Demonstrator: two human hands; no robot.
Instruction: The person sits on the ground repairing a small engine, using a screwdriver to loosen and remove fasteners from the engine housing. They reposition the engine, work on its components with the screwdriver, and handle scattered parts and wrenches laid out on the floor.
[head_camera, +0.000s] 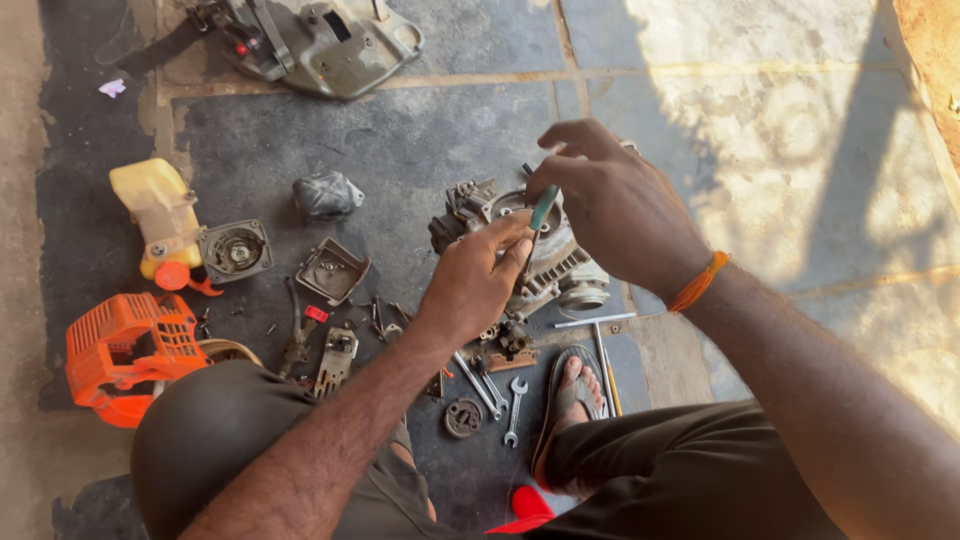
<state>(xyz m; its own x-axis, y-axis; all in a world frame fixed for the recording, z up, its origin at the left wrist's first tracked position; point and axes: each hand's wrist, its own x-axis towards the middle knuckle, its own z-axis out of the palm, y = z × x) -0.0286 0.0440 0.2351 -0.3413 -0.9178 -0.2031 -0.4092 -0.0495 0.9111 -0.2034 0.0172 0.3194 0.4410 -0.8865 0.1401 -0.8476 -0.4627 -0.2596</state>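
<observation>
A small grey engine block (560, 265) with cooling fins sits on the stone floor in front of me. My left hand (475, 285) rests against its near side, fingers pressed on the casing. My right hand (610, 200) hovers over the top of the engine and pinches a thin tool with a teal handle (543, 206), its tip pointing down into the engine. An orange band circles my right wrist (700, 282).
Loose parts lie about: an orange plastic cover (120, 350), a yellow fuel tank (155, 210), a round recoil part (235, 250), a metal cover (333, 270), spanners (515, 410), a T-handle tool (598, 330). A grey housing (320, 40) is at the top. My sandalled foot (575, 390) is by the tools.
</observation>
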